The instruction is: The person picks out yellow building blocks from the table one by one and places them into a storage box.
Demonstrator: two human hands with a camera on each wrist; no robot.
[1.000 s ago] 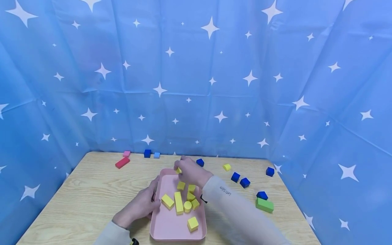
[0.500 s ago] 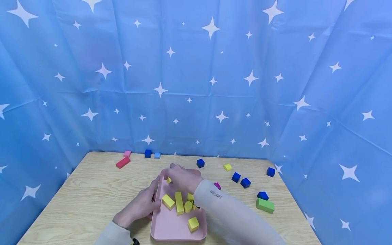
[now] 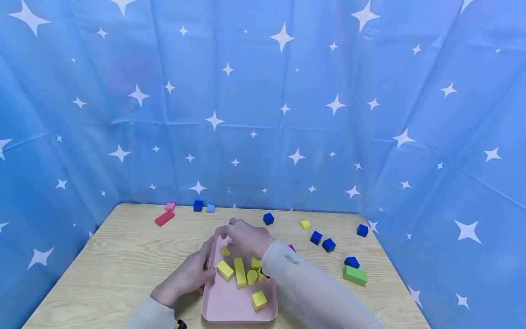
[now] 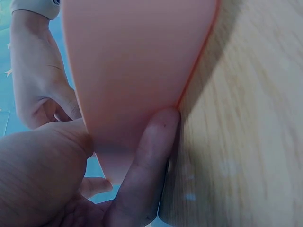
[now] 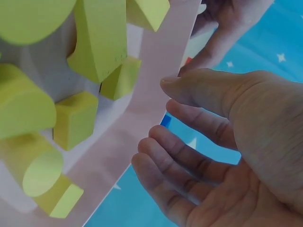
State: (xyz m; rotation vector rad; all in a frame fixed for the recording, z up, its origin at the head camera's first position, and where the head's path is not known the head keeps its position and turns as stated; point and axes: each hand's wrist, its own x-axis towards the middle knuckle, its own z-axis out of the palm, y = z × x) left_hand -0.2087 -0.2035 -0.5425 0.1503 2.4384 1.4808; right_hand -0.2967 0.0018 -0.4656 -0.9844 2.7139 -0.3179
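Note:
A pink tray (image 3: 226,311) stands on the wooden table, with several yellow blocks (image 3: 239,273) of different shapes lying in it. My left hand (image 3: 185,276) holds the tray's left side; in the left wrist view its thumb lies over the rim and a finger runs along the outer wall (image 4: 137,61). Over the tray's far end is my right hand (image 3: 246,240), fingers loosely bent and thumb apart, with nothing between them in the right wrist view. Just below its fingertips lies a small yellow block (image 3: 225,250). The hand and sleeve hide part of the tray.
Right of the tray lie blue blocks (image 3: 328,245), a yellow half-round block (image 3: 304,224), a green block (image 3: 355,275) and a partly hidden magenta block (image 3: 291,248). At the back left are a red block (image 3: 165,218), a pink block (image 3: 170,206) and blue ones (image 3: 198,205).
My right hand has moved left over the tray's far end and let go of a small yellow block, which now lies inside. The left hand has stayed on the tray's side.

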